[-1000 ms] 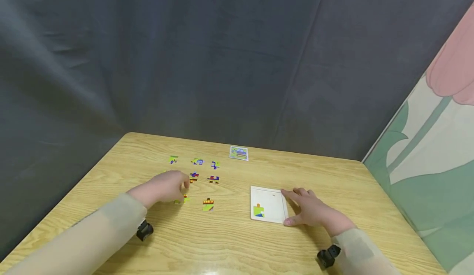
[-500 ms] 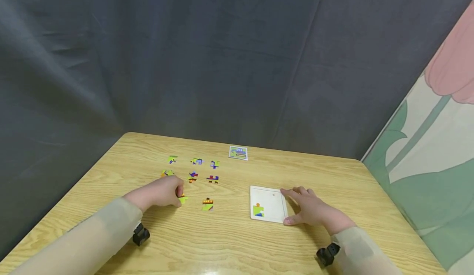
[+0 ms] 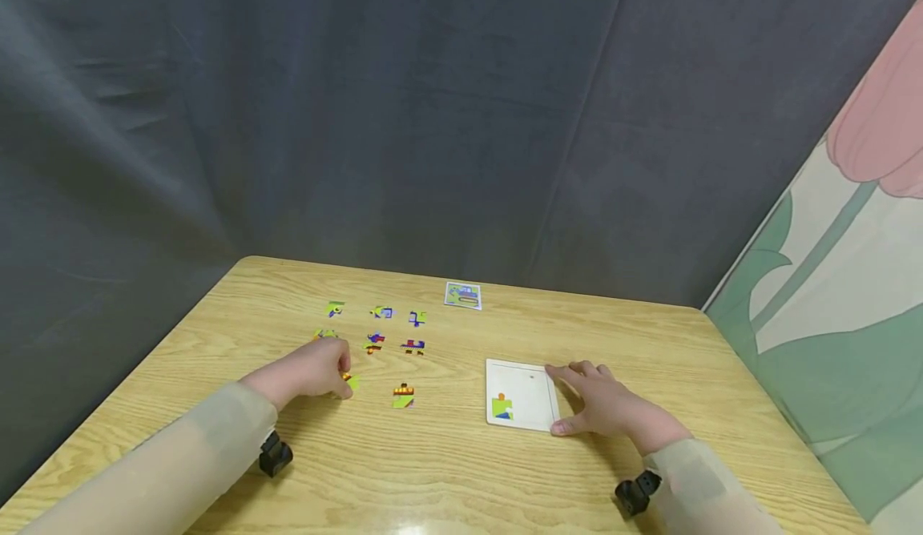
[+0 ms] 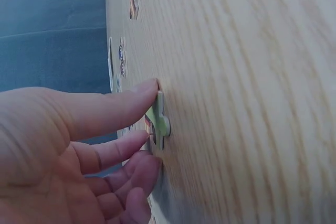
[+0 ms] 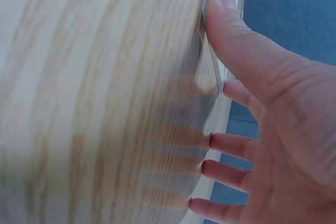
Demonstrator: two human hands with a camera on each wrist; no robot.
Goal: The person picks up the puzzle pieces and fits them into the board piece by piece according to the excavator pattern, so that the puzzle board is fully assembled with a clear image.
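In the head view my left hand (image 3: 313, 373) is low over the table at the left. Its thumb and fingertips pinch a green and orange jigsaw piece (image 3: 351, 382) by the edges. Seen from the left wrist, the piece (image 4: 159, 121) sits between thumb and fingers, close to the wood. At the right, my right hand (image 3: 609, 404) rests at the right side of a white square puzzle tray (image 3: 530, 407). Its thumb touches the near right corner and the index finger the far right one. One green jigsaw piece (image 3: 502, 408) lies in the tray's near left corner.
Several loose jigsaw pieces lie left of the tray, among them an orange and green one (image 3: 404, 396), a blue and red one (image 3: 413, 347) and a green one (image 3: 335, 308). A small picture card (image 3: 463, 295) lies farther back. A dark curtain (image 3: 404, 118) hangs behind the table.
My left hand has drawn slightly left, and its thumb and fingers have come together on the green and orange jigsaw piece. The right hand and tray have stayed in place.
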